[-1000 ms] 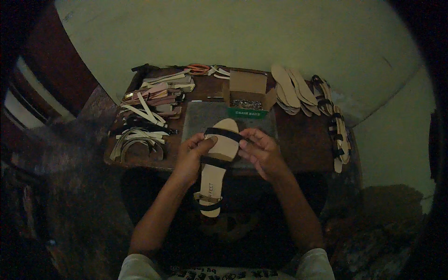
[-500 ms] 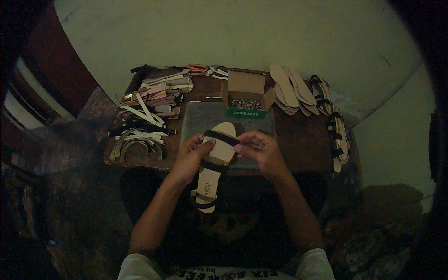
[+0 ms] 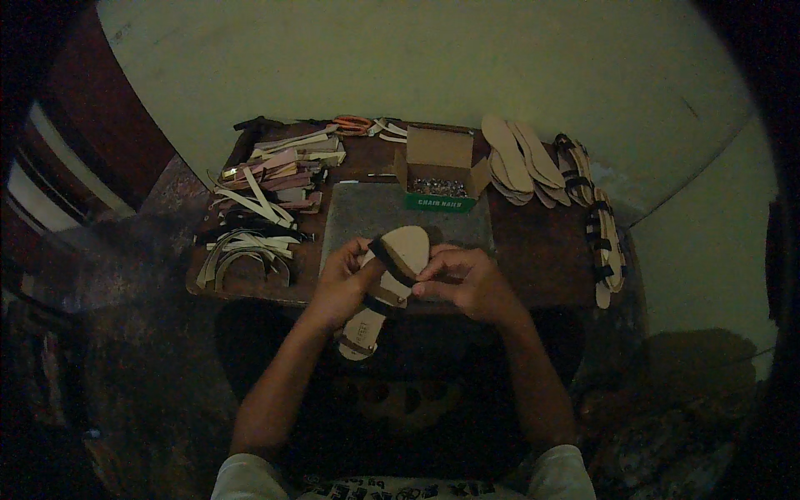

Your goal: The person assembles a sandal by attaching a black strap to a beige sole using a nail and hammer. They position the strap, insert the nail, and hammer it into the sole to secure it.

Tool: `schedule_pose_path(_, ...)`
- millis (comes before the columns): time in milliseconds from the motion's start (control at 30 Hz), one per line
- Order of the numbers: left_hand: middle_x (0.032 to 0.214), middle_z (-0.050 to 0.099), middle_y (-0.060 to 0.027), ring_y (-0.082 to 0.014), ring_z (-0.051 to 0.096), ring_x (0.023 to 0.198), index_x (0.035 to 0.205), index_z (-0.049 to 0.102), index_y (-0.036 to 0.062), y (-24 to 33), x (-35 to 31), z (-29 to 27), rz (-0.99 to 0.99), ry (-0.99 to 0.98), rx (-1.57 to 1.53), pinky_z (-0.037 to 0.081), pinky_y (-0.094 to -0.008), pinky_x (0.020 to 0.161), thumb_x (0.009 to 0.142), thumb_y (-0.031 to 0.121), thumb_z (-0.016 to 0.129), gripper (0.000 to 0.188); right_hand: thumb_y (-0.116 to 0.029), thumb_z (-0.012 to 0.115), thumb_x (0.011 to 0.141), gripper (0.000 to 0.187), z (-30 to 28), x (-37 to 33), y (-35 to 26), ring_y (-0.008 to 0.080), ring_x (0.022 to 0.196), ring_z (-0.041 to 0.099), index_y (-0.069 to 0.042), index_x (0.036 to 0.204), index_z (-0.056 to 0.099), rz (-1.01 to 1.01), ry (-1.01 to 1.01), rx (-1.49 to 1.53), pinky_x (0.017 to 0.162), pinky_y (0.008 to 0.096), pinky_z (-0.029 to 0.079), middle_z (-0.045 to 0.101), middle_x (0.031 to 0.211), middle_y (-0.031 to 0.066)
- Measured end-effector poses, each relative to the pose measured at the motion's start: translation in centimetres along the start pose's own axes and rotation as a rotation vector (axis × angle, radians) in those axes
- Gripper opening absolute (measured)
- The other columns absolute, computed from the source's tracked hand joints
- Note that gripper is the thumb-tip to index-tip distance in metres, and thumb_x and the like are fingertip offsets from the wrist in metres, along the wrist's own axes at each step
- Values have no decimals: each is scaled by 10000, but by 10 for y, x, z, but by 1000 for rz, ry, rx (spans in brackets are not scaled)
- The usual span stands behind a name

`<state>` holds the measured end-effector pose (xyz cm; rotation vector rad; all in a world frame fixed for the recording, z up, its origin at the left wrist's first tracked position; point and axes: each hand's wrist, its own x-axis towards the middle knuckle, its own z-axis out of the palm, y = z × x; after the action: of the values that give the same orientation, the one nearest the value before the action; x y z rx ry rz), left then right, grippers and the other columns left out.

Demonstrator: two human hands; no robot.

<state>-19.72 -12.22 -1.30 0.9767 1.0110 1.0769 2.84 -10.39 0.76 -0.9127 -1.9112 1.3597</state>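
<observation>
Between my hands, over the near edge of the table, is a sandal [image 3: 407,244] with a pale beige insole and dark straps across it. My left hand [image 3: 343,283] grips its left side, thumb over the insole near the front strap. The fingers of my right hand [image 3: 467,282] pinch the right end of that dark front strap [image 3: 395,263]. A second dark strap [image 3: 383,308] crosses the middle, and a thinner one lies near the heel. The sandal is tilted, toe pointing away from me. Its underside is hidden.
A grey slab [image 3: 358,208] lies mid-table, with an open green box of small nails [image 3: 440,200] at its far edge. Piles of straps [image 3: 275,179] and orange-handled scissors [image 3: 353,125] are at left and back. Stacked insoles [image 3: 521,162] and strapped sandals [image 3: 606,250] lie right.
The sandal has tilted, its toe turning toward the right and its heel rising slightly. My right hand has shifted a little down with the strap end; my left hand keeps its hold.
</observation>
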Motion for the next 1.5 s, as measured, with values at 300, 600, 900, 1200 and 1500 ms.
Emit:
schedule_pose_path(300,936,679,-95,-159,673,803,1110,561,17,1,1,-1,-51,-6,100,557,-304,676,939,95,598,191,-105,759,833,299,8,0,7,161,1030,613,-27,1080,610,26,192,202,876,319,526,632,1078,79)
schedule_pose_path(600,846,651,-47,-112,597,671,1059,596,22,2,-2,0,-77,26,254,473,-257,574,898,186,680,244,-143,814,767,658,10,-4,-27,254,1257,496,-93,1357,525,113,74,82,957,383,489,484,1370,111)
schedule_pose_path(900,888,667,-75,-140,651,680,1125,591,38,-6,0,-2,-38,-148,310,533,-281,562,936,102,605,200,-53,760,738,613,10,0,-4,297,1258,513,-77,1320,568,-208,0,-249,1055,387,399,504,1375,159)
schedule_pose_path(1200,884,653,-69,-134,636,683,1200,540,51,-6,-1,-2,-19,-151,349,519,-274,557,945,92,581,261,-43,750,747,589,16,-1,-11,289,1245,523,-65,1308,572,-138,4,-221,1050,379,403,528,1338,152)
schedule_pose_path(1500,867,660,-61,-110,614,681,1166,584,41,-3,-3,3,-4,-99,327,505,-262,569,929,97,619,246,-56,714,777,569,16,0,-12,310,1226,525,-69,1323,557,-102,8,-182,1045,389,411,552,1293,161)
